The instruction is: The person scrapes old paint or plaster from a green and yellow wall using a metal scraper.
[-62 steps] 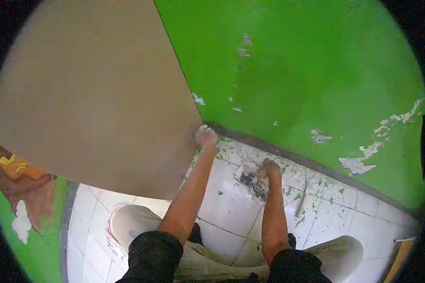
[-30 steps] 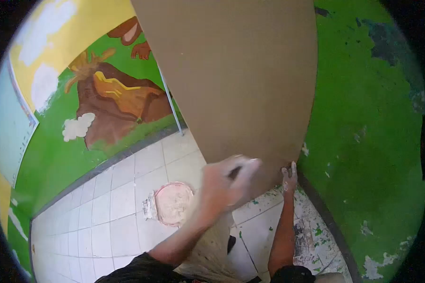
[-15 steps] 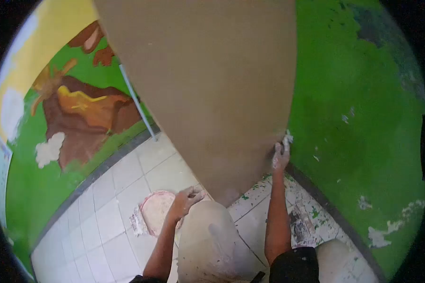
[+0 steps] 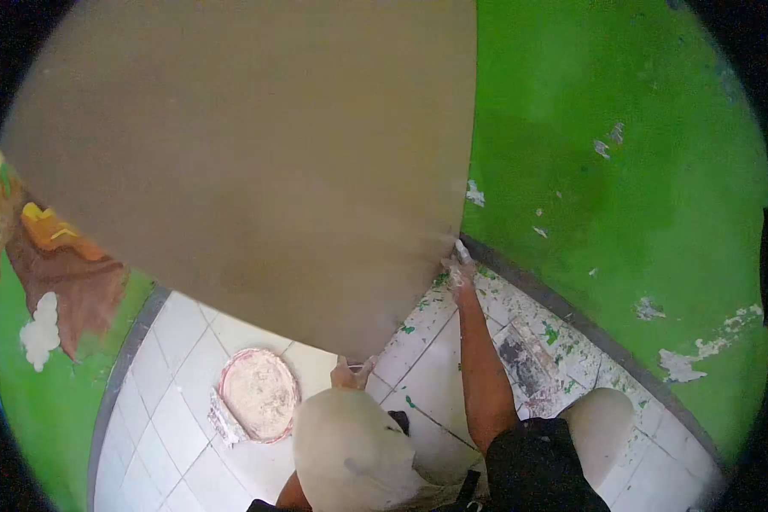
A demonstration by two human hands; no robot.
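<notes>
A large brown board [image 4: 264, 162] fills the upper middle of the view, tilted, its lower corner close to the tiled floor. At its bottom edge, just beyond my knee, my left hand [image 4: 350, 374] grips the board, with the fingertips partly hidden by it. My right hand [image 4: 460, 271], smeared with white, is closed on the board's lower right edge, beside the foot of the green wall [image 4: 614, 196]. One whitened finger points up along that edge.
On the floor at left lies a round pinkish, powder-coated lid or tray [image 4: 260, 394] with a whitish scrap [image 4: 224, 418] against it. A grey, smeared flat piece [image 4: 525, 363] and green paint flakes lie at right. A painted mural wall [image 4: 68, 290] is at far left.
The board has swung left and now covers more of the mural. My left hand has come onto its bottom edge. My right hand has shifted left with the board, and the view has turned.
</notes>
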